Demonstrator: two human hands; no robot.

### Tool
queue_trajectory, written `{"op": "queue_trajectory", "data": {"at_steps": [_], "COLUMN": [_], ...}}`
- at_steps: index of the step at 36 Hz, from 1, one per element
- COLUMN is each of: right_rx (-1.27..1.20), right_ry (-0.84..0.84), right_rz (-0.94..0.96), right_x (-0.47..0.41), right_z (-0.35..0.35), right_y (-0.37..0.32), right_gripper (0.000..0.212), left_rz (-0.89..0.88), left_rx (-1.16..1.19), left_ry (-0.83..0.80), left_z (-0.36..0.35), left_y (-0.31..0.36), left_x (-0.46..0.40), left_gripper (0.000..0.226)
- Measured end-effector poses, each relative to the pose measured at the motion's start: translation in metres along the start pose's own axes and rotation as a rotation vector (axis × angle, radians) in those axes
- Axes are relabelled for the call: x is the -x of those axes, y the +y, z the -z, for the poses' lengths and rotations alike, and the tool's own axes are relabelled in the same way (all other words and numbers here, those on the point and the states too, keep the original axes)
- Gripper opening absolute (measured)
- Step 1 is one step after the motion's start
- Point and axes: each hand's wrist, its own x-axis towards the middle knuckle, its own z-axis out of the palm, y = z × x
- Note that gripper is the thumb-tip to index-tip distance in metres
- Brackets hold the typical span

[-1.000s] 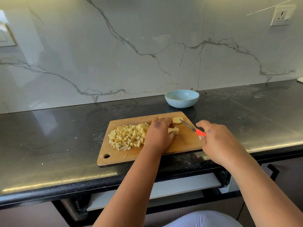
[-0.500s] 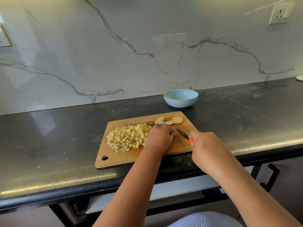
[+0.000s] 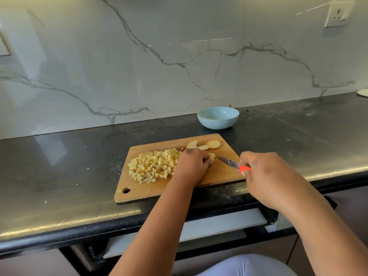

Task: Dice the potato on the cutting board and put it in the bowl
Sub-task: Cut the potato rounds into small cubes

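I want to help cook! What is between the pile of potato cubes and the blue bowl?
In the head view, only bare cutting board, then black counter.

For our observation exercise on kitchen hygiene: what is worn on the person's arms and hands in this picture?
Nothing shows on them: both forearms are bare with no sleeves in view, and the left hand and right hand wear no gloves. No rings, watch or bracelets are visible. Small dark smudges mark both hands.

Bright, soft daylight glares off the glossy wall [image 3: 179, 56] and the table's [image 3: 59, 196] near edge, with slight motion blur throughout and wide-angle bending at the edges.
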Motion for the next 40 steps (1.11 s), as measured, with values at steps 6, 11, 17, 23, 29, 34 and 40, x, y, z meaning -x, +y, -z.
{"op": "queue_trajectory", "data": {"at_steps": [6,11,17,23,29,34,40], "right_rx": [-0.035,-0.035,-0.02,-0.034,-0.004,-0.05,-0.051], "right_ry": [0.069,0.002,-0.021,-0.059,-0.02,0.085,0.025], "right_rz": [0.0,-0.006,0.007,-0.027,0.003,0.019,0.019], "right_x": [-0.008,-0.008,-0.02,-0.01,0.003,-0.008,-0.01], "right_z": [-0.009,-0.016,-0.032,-0.017,0.0,-0.006,-0.018], "right_y": [-0.004,-0.012,-0.03,-0.023,-0.006,-0.004,-0.008], "right_gripper": [0.01,0.013,0.033,0.02,0.008,0.01,0.01], "left_rz": [0.05,0.064,0.059,0.068,0.067,0.07,0.059], "left_rx": [0.045,0.033,0.037,0.059,0.069,0.054,0.006], "left_ry": [0.028,0.026,-0.021,0.024,0.06,0.12,0.109], "left_z": [0.001,0.0,0.004,0.002,0.0,0.001,0.0], "left_y": [-0.005,-0.001,0.002,0.001,-0.002,-0.003,0.003], "left_x": [0.0,0.0,-0.005,-0.003,0.001,0.003,0.01], "left_gripper": [0.028,0.022,0.017,0.02,0.02,0.019,0.02]}}
